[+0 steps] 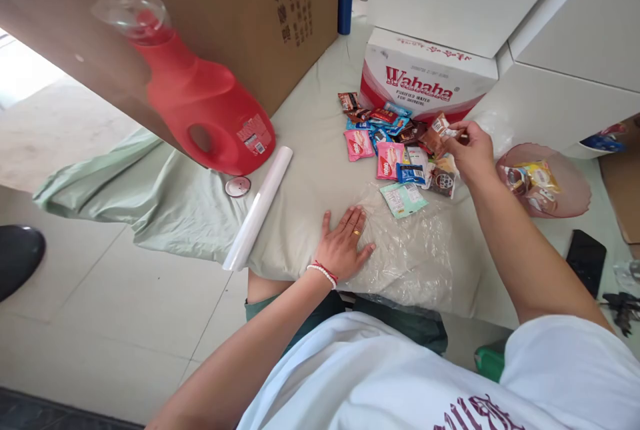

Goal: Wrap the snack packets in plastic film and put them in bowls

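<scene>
My right hand point(470, 150) pinches a brown snack packet point(437, 137) by its edge, at the right side of a pile of wrapped snacks. In that pile lie pink packets point(390, 160), a small blue packet point(411, 174), a dark packet point(442, 181) and several brown and blue ones. A mint-green packet point(403, 199) lies at the near edge of the pile. My left hand point(345, 243) rests flat with fingers spread on the cloth, beside a clear plastic bag point(415, 250). To the right, a pink translucent bowl point(575, 183) holds a few wrapped snacks.
A white-and-red Wahaba carton point(425, 77) stands behind the pile. On the left are a red jug point(210, 110), a white roll point(259, 210) and a small round lid point(237, 186). A large cardboard box point(240, 17) stands behind them. A black phone point(586, 262) lies at right.
</scene>
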Demonstrator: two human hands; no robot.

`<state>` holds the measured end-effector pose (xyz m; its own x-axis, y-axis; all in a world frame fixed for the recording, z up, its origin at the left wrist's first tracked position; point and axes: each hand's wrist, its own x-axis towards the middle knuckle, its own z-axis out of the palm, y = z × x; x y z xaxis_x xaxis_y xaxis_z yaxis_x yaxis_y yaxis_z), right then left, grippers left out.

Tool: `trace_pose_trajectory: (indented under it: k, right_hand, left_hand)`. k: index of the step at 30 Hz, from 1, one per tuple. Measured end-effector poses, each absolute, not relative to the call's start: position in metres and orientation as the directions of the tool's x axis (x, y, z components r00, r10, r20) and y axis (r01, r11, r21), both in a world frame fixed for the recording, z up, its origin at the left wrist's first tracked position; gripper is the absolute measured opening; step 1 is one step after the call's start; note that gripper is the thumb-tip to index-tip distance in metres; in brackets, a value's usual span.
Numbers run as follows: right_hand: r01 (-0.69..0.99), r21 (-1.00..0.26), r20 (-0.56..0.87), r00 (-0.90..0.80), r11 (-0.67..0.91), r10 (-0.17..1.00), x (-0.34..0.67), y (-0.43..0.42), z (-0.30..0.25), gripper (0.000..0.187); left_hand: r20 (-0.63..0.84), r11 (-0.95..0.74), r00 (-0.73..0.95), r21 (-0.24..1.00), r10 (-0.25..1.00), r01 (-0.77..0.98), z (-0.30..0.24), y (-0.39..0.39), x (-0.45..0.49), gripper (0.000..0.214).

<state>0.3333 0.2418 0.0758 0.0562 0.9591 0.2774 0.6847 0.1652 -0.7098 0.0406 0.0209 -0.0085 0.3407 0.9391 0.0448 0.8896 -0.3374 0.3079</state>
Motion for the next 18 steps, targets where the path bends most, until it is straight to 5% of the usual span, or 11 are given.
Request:
trace_pose_trajectory:
  k: [3, 7, 13, 18]
  right_hand:
    - [0.419, -0.902, 0.023, -0.195, 0.104, 0.981, 0.331, 0.168, 0.079, 0.044]
    - [0.419, -0.905, -0.159, -0.499, 0.076, 0.852, 0.313, 0.090, 0.057, 0.036]
    - [0.735, -0.470, 0.045, -0.533, 0.489, 0.845, 0.295, 0.056, 0.033, 0.058]
    - [0.789, -0.314, -0.037, -0.566, 0.528, 0.824, 0.291, 0.048, 0.029, 0.053]
  left_hand:
    - [0.040, -0.337, 0.341, 0.297, 0.939, 0.893, -0.008, 0.021, 0.041, 0.073]
    - [0.033, -0.334, 0.338, 0.277, 0.940, 0.901, -0.008, 0.021, 0.042, 0.073]
    - [0.027, -0.310, 0.314, 0.264, 0.949, 0.913, -0.008, 0.019, 0.045, 0.072]
    - [-0.008, -0.261, 0.270, 0.228, 0.963, 0.938, -0.008, 0.011, 0.048, 0.075]
